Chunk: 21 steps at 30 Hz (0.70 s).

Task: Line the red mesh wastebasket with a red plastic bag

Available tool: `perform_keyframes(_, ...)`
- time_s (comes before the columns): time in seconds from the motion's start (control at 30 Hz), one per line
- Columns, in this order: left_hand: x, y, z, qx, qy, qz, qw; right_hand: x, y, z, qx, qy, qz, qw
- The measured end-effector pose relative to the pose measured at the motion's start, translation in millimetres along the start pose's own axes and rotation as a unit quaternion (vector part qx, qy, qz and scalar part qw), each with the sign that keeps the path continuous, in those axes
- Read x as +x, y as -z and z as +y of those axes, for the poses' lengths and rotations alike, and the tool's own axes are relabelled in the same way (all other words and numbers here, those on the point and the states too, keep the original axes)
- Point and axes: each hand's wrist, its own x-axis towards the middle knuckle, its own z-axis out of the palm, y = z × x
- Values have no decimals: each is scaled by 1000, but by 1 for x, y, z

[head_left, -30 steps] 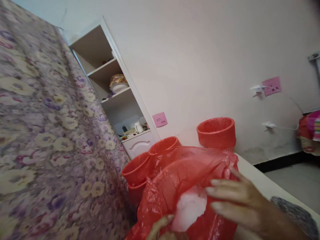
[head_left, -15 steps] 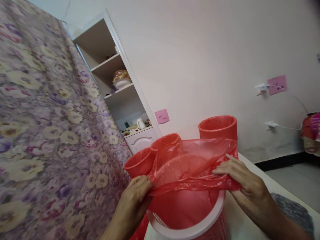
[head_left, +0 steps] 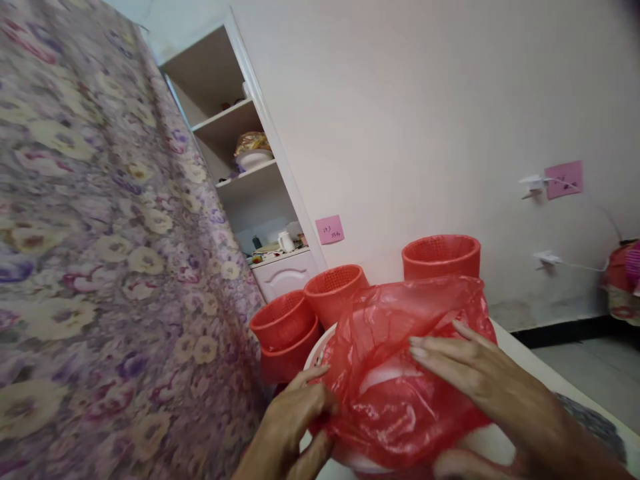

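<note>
A thin red plastic bag [head_left: 400, 360] lies bunched over the white rim [head_left: 320, 347] of a red mesh basket in front of me. My left hand [head_left: 295, 427] grips the bag's left edge at the rim. Spread flat with fingers apart, my right hand [head_left: 475, 380] presses on the bag's right side, its thumb underneath near the rim. The basket's body is mostly hidden under the bag and my hands.
Three more red mesh baskets stand behind: two stacked [head_left: 283, 333], one [head_left: 333, 293] in the middle, one [head_left: 440, 257] at the right. A flowered curtain [head_left: 100, 253] fills the left. A white shelf unit [head_left: 250, 173] and a wall with pink notes [head_left: 329, 229] lie beyond.
The bag was stretched open between both hands above the basket; now it is pulled down and crumpled over the rim. My right hand went from pinching the edge to pressing flat.
</note>
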Motion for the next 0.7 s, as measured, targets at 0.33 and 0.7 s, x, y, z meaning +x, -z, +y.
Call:
perform_keyframes(0.33,32,-3,-29,-119,36,-82,989,12,-36,-2,77,-115,-214,967)
perform_keyframes(0.7,25,29,-86,80,-42,-109,990,49,-8,3,118,-172,-202,957)
